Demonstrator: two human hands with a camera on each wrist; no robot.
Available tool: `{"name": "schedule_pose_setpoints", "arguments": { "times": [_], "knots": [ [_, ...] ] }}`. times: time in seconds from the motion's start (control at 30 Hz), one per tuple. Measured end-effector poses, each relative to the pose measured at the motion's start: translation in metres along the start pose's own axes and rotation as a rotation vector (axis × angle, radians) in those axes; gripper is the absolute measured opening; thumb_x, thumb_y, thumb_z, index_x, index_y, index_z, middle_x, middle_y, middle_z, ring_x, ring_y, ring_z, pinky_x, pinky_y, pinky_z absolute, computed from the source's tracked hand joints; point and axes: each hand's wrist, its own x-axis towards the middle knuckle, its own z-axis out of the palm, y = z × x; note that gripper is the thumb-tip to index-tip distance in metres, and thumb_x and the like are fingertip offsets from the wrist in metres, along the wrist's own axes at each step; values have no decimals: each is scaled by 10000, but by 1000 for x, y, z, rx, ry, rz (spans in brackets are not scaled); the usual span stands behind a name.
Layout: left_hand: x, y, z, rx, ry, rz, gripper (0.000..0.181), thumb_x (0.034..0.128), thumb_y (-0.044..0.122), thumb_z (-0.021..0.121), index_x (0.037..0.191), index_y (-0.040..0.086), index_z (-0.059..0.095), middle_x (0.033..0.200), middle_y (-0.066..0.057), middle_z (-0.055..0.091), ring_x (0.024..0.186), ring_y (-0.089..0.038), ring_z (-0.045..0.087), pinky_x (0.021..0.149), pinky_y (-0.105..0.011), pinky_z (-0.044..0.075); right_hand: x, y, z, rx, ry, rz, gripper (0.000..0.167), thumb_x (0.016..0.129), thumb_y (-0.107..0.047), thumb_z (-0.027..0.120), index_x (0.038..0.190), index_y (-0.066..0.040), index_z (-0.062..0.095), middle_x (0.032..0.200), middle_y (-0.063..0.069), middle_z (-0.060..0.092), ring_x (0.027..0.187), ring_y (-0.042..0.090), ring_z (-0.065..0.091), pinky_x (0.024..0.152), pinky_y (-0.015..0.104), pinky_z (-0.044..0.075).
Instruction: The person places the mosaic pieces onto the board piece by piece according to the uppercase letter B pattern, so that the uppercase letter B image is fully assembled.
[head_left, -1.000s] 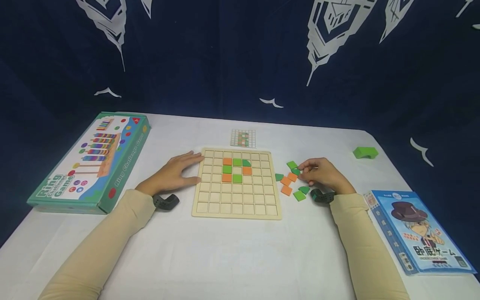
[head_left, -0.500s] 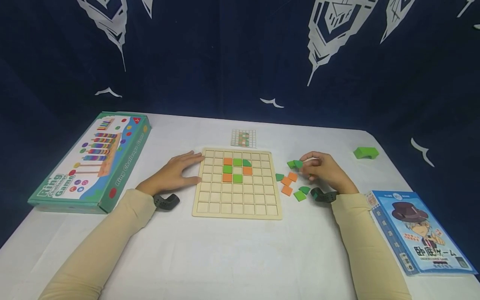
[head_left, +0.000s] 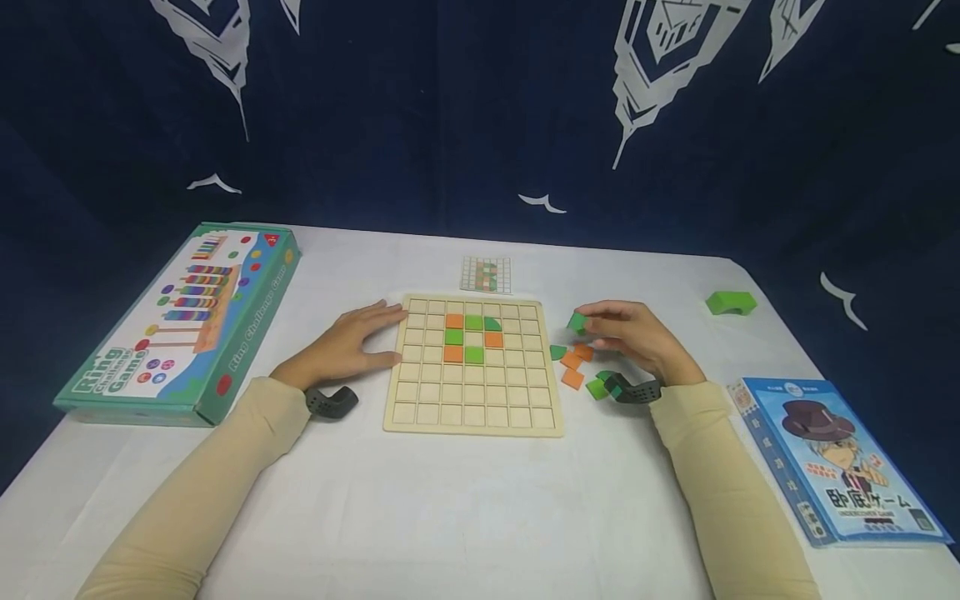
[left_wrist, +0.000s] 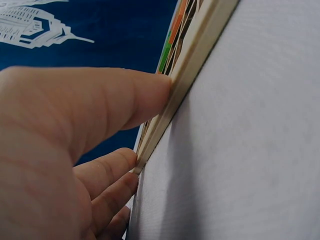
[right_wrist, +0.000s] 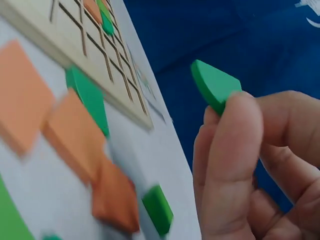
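Observation:
My left hand (head_left: pixel 341 346) lies at the left edge of a wooden grid board (head_left: pixel 472 421), its fingers fairly straight and touching the rim. In the left wrist view the thumb (left_wrist: pixel 135 95) presses against the board's side. My right hand (head_left: pixel 633 340) pinches a dark green quarter-round tile (right_wrist: pixel 217 82) between thumb and fingers, raised above the table to the right of the board. Orange squares (head_left: pixel 453 354), light green squares (head_left: pixel 474 356) and one dark green quarter-round (head_left: pixel 492 324) sit in the board's cells around a bare cell.
Loose orange tiles (head_left: pixel 572 378), dark green tiles (head_left: pixel 557 352) and light green tiles (head_left: pixel 596 389) lie right of the board. A printed grid card (head_left: pixel 486 275) lies behind it. A green arch block (head_left: pixel 731 303), a ring game box (head_left: pixel 180 325) and a blue box (head_left: pixel 843 467) stand farther out.
My right hand has lifted the dark green quarter-round tile from the loose pile and moved left with it toward the board. The left hand stays at the board's edge.

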Motion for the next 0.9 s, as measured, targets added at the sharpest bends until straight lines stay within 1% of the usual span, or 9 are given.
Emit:
{"name": "schedule_pose_setpoints", "arguments": {
  "times": [0.07, 0.17, 0.27, 0.37, 0.5, 0.6, 0.7, 0.83, 0.9],
  "knots": [
    [0, 1, 0, -3, -1, -5, 778, 1001, 332, 720, 1665, 65, 415, 1757, -155, 316, 1656, -397, 157, 1318, -648, 94, 1, -1, 6, 15, -7, -7, 203, 1035, -5, 675, 1117, -154, 785, 1044, -69, 745, 949, 87, 720, 816, 210, 620],
    [0, 1, 0, -5, 0, -6, 780, 999, 330, 722, 1665, 63, 415, 1757, -157, 315, 1656, -399, 156, 1318, -648, 93, 3, -3, 14, 27, -18, -14, 170, 1040, 8, 654, 1130, -94, 757, 1006, -39, 746, 927, 106, 740, 821, 217, 627],
    [0, 1, 0, -1, 2, -5, 779, 999, 327, 724, 1664, 64, 417, 1755, -164, 316, 1654, -401, 162, 1319, -641, 97, 5, -4, 21, 53, -35, -15, 147, 1053, 11, 633, 1134, -59, 735, 969, -9, 756, 877, 100, 747, 804, 212, 629],
    [0, 1, 0, -1, 4, -5, 777, 998, 322, 726, 1664, 66, 418, 1755, -165, 317, 1653, -405, 164, 1318, -645, 103, 6, -5, 27, 102, -56, -16, 155, 1062, 20, 619, 1116, -63, 738, 937, 29, 774, 835, 101, 758, 778, 206, 632],
    [0, 1, -1, -7, 5, -7, 779, 996, 323, 729, 1664, 69, 419, 1757, -154, 318, 1653, -405, 163, 1312, -661, 105, 6, -7, 36, 154, -77, -23, 199, 1072, 33, 606, 1096, -89, 760, 925, 64, 787, 830, 109, 778, 768, 208, 636],
    [0, 1, -1, -5, 4, -5, 779, 996, 325, 732, 1664, 72, 421, 1755, -156, 320, 1653, -405, 164, 1312, -662, 107, 6, -7, 42, 171, -90, -32, 209, 1070, 48, 603, 1121, -67, 769, 931, 66, 785, 844, 113, 785, 783, 215, 639],
    [0, 0, -1, -2, 5, 0, 776, 998, 326, 730, 1664, 73, 421, 1753, -168, 321, 1652, -409, 166, 1312, -660, 107, 6, -9, 49, 160, -97, -22, 200, 1068, 56, 603, 1220, 33, 730, 949, 51, 780, 856, 104, 785, 808, 219, 638],
    [0, -1, 0, 0, 5, -1, 776, 1000, 329, 726, 1667, 78, 418, 1755, -167, 315, 1653, -405, 164, 1314, -654, 104, 9, -8, 58, 127, -125, 10, 285, 1073, 60, 592, 1342, 149, 627, 978, 31, 773, 862, 83, 782, 833, 219, 634],
    [0, -1, 1, 0, 4, -1, 775, 1002, 334, 725, 1668, 82, 417, 1757, -162, 314, 1653, -402, 164, 1314, -656, 105, 11, -7, 63, 127, -151, 29, 314, 1071, 74, 581, 1365, 184, 591, 982, 33, 769, 861, 81, 780, 838, 218, 633]
  ]
}}
